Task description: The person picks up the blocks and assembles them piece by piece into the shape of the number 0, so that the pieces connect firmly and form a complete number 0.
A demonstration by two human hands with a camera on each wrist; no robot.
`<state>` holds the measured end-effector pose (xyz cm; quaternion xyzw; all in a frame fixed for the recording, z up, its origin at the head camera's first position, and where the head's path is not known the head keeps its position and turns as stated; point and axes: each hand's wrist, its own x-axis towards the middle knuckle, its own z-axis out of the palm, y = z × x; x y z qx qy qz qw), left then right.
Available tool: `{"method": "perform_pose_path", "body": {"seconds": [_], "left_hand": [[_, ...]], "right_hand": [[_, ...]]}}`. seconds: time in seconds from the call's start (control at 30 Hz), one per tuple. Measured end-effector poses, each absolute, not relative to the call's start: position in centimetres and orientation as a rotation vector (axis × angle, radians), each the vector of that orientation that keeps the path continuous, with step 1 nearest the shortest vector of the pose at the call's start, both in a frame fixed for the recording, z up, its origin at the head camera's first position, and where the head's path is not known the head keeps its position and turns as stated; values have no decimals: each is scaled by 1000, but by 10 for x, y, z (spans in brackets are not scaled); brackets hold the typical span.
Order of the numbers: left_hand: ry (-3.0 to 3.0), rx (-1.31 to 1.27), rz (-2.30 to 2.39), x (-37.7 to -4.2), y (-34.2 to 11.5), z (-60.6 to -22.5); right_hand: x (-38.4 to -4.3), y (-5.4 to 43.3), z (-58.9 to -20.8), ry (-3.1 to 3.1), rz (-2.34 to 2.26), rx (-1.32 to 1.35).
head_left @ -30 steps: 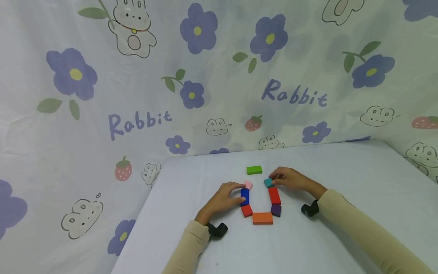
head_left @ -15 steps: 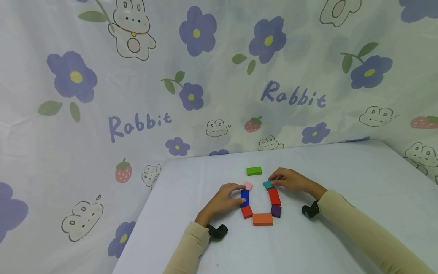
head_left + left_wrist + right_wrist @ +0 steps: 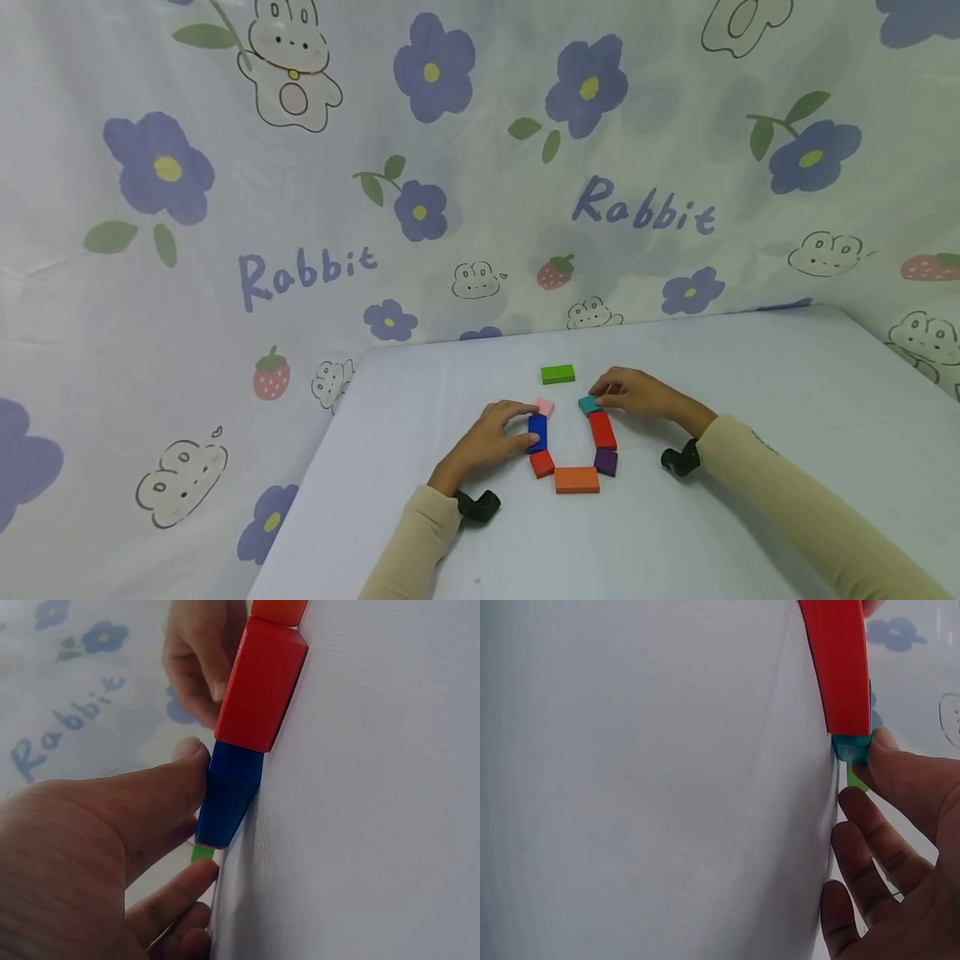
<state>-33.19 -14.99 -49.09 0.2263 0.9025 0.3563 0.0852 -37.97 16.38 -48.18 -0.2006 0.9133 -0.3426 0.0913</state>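
Several wooden blocks form a U on the table. My left hand (image 3: 491, 433) holds the blue block (image 3: 537, 425) at the left side. Its thumb lies against that block, and its index fingertip touches the pink block (image 3: 545, 407) just beyond. Across the gap, my right hand (image 3: 633, 393) pinches the teal block (image 3: 589, 404) between thumb and index finger. This block meets the far end of the long red block (image 3: 602, 431). In the right wrist view, the other right fingers are spread apart. A green block (image 3: 557, 374) lies alone beyond both hands.
Nearer me, a small red block (image 3: 542, 464), an orange block (image 3: 577, 480) and a purple block (image 3: 606, 462) make the curve of the U. A white cloth covers the table (image 3: 675, 542). Behind it hangs a rabbit-print curtain (image 3: 495, 208).
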Motion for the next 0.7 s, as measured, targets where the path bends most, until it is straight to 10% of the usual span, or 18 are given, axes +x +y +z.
{"method": "perform_pose_path", "body": {"seconds": [0.7], "left_hand": [[2693, 696, 1059, -333, -150, -492]], "right_hand": [[-379, 162, -479, 2701, -1003, -580]]}}
